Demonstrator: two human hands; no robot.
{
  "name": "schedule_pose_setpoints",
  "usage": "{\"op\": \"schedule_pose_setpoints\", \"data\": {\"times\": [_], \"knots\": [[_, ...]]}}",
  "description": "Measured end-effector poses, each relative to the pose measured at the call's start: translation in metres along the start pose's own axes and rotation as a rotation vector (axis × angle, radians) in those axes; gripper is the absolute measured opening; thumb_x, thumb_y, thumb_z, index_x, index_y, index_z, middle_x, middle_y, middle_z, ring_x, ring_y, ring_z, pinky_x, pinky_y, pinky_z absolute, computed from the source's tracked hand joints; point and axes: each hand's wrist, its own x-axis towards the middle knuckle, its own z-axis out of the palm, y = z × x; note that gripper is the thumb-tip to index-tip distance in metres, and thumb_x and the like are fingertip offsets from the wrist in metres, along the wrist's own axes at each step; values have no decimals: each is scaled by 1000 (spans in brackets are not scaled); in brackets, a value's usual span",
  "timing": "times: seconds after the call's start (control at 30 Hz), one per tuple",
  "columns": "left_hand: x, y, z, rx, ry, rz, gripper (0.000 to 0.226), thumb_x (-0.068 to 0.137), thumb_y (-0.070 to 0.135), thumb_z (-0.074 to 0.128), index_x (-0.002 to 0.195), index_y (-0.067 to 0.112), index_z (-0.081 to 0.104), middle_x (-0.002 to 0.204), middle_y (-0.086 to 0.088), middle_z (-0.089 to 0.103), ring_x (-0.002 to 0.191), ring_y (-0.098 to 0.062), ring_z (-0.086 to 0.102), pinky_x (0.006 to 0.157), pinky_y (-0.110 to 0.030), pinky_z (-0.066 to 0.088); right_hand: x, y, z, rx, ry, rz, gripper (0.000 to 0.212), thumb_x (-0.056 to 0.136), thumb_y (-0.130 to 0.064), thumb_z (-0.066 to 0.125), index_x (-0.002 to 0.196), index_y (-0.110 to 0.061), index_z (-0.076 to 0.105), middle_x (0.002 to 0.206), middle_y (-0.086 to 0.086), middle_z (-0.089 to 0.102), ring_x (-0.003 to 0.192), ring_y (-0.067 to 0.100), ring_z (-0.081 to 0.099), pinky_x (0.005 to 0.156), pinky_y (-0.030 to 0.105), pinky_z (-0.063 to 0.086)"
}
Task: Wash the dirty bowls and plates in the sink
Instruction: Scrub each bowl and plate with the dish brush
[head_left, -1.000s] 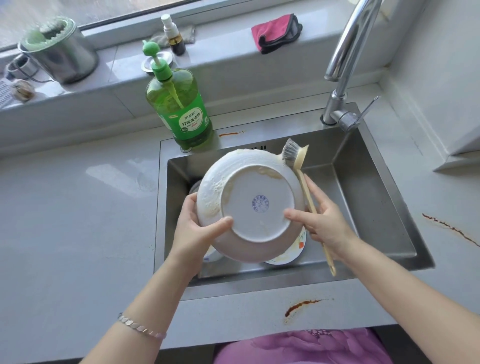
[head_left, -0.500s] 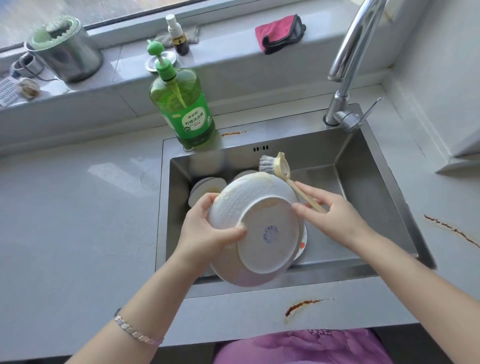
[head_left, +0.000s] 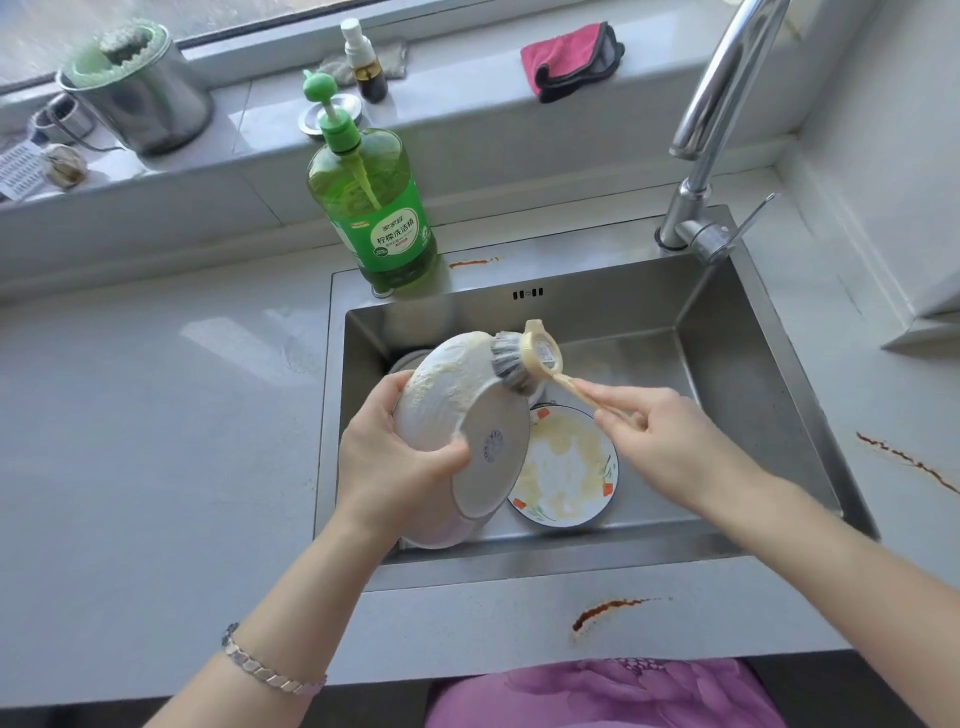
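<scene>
Left grip grasps the bowl: thumb on the underside by the foot ring, fingers round the rim on the hidden side. The bowl is tilted on edge with its underside showing, held over the front-left of the sink. Right grip pinches the thin handle of the brush. The bristles touch the bowl's outer wall at its far end, away from the left grip's thumb. That wall is foamy and yellowish.

Step, as I judge it: scrubbing the bowl's outside. To do it well:
- Short strokes along the curve, turning the bowl in the left grip so the patch under the thumb gets covered too.
- The pinch is far back on the handle, so pressure looks light. Choking up toward the head would help.
- Soapy glaze is likely slippery, so hold it low over the sink.

Just under the right grip, a patterned plate lies flat on the sink floor, smeared yellow and probably unwashed. The edge of another dish shows beyond the left grip, mostly hidden. A soap bottle stands further beyond, at the sink's back edge. No water can be seen running.
</scene>
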Motion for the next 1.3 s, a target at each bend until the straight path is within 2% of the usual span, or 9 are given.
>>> {"op": "schedule_pose_setpoints", "data": {"times": [0.13, 0.3, 0.43, 0.6, 0.73, 0.9, 1.03, 1.2, 1.3], "knots": [[4, 0, 0, -38, 3, -40, 44, 48, 19, 72, 85, 39, 58, 75, 24, 66, 68, 7, 59, 65, -10, 48, -22, -13, 17, 6, -106, -221, 47, 94, -17, 51, 110, -61, 51, 57, -9, 62, 52, 2, 50, 54, 13, 37], [-1, 6, -1, 15, -4, 35, 51, 55, 17, 80, 88, 45, 54, 79, 24, 63, 73, 11, 58, 64, -3, 44, 5, -6, 0, 24, 28, -3, 40, 96, -15, 45, 126, -40, 53, 33, -27, 41, 42, -11, 46, 47, 6, 34], [5, 4, -1, -33, 17, -30, 43, 49, 18, 73, 83, 41, 60, 75, 24, 66, 70, 5, 60, 68, -14, 50, -23, -23, 19, 56, -86, -246, 49, 94, -18, 50, 108, -64, 50, 76, -5, 73, 63, 10, 62, 69, 23, 48], [0, 5, -2, -12, 5, 2, 46, 49, 22, 72, 88, 42, 57, 79, 20, 64, 70, 8, 58, 64, -7, 47, 4, -7, 1, 34, 25, -21, 40, 96, -14, 46, 128, -38, 53, 33, -28, 41, 44, -9, 48, 62, 11, 35], [2, -2, -2, 8, -36, -44, 46, 49, 20, 73, 85, 43, 59, 76, 26, 66, 73, 9, 59, 66, -9, 48, -18, -16, 17, 27, -104, -230, 49, 95, -18, 49, 111, -64, 48, 79, -15, 72, 77, 4, 62, 74, 17, 46], [-4, -4, -1, 44, -62, -13, 54, 58, 7, 81, 88, 43, 54, 82, 22, 62, 73, 15, 56, 64, -2, 43, 6, -2, 2, 72, -60, 10, 39, 97, -14, 45, 125, -39, 54, 34, -33, 39, 52, -18, 48, 81, 12, 39], [-1, -1, -2, -9, -50, -46, 49, 49, 20, 74, 91, 40, 59, 82, 19, 66, 73, 10, 59, 66, -7, 47, -11, -14, 15, 152, -130, -165, 43, 94, -13, 50, 116, -50, 55, 82, -40, 61, 89, -23, 54, 94, 8, 39], [-2, 1, -4, -20, -28, -25, 47, 49, 20, 72, 88, 40, 57, 75, 24, 63, 71, 11, 57, 63, -3, 44, 5, 0, 0, 215, -31, 39, 37, 96, -5, 45, 123, -31, 52, 60, -28, 62, 49, -19, 47, 65, -3, 35], [0, -2, -5, -47, -30, -62, 44, 49, 21, 73, 86, 39, 58, 74, 27, 64, 69, 7, 59, 62, -9, 48, -11, -13, 9, 293, -144, -13, 40, 96, 0, 43, 131, -18, 47, 30, -25, 39, 42, -16, 47, 81, -2, 37]]}}
